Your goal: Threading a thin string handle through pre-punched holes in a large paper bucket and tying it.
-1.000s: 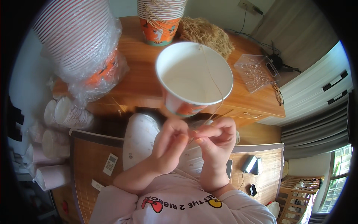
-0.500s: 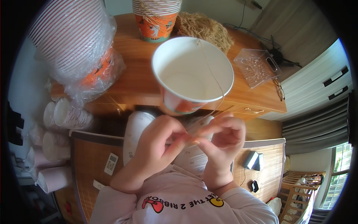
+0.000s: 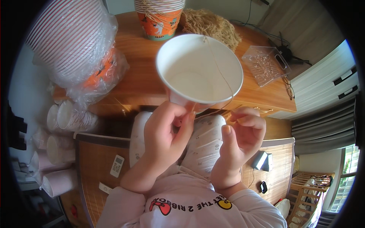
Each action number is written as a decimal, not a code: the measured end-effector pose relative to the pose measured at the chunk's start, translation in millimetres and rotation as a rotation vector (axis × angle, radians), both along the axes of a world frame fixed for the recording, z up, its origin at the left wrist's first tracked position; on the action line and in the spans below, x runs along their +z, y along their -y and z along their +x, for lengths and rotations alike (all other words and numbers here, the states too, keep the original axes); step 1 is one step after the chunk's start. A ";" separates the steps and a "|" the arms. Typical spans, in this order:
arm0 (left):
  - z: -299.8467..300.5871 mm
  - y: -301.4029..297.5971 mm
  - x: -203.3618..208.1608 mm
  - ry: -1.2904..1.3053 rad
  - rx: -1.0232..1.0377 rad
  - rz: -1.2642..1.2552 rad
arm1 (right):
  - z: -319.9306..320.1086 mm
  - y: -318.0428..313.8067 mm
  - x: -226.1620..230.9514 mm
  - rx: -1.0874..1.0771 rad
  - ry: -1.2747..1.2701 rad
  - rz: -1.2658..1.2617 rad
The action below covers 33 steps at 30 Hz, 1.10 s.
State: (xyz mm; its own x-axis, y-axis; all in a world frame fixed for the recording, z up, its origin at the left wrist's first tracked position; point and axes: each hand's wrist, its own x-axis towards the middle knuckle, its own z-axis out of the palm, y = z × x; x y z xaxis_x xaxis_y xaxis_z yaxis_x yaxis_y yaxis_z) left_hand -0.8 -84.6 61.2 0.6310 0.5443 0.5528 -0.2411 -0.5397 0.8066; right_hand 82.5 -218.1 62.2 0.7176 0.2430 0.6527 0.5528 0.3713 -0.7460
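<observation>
A large paper bucket (image 3: 190,78), white inside with an orange printed outside, stands tilted with its mouth toward me at the desk's near edge. A thin tan string (image 3: 220,70) comes from a spot just under its far rim, crosses the mouth and loops over the right side down to the near side. My left hand (image 3: 167,133) is at the near wall below the rim, with thumb and forefinger pinched on the string. To the right and apart from the bucket, my right hand (image 3: 245,138) is raised, fingers loosely curled, thumb away from them, nothing visible in it.
On the wooden desk (image 3: 137,72) are a plastic-wrapped bucket stack (image 3: 72,41), an orange bucket stack (image 3: 159,22) draped with strings, a tan string heap (image 3: 213,28) and a clear tray (image 3: 264,64) of small pieces. More buckets (image 3: 72,116) lie on the left.
My hands have come apart; the right moved away to the right and its fingers parted. The left has shifted up to the bucket's near wall, still pinching the string.
</observation>
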 end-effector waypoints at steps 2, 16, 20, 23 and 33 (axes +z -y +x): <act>2.3 0.4 0.6 0.019 -0.015 -0.008 | 0.4 -1.5 -0.1 0.001 -0.016 0.003; 10.5 -6.3 -6.5 0.031 0.046 0.069 | 18.5 -23.4 55.7 -0.318 0.728 -0.767; 11.8 -7.1 -10.4 0.048 0.049 0.103 | 20.7 -25.1 59.3 -0.232 0.724 -0.820; 11.6 -1.0 -0.8 -0.026 0.121 0.041 | 22.7 -24.2 57.6 -0.180 0.647 -0.823; 0.7 -13.0 -21.2 0.126 -0.570 -0.644 | 17.3 -13.3 16.5 -0.096 0.759 -0.495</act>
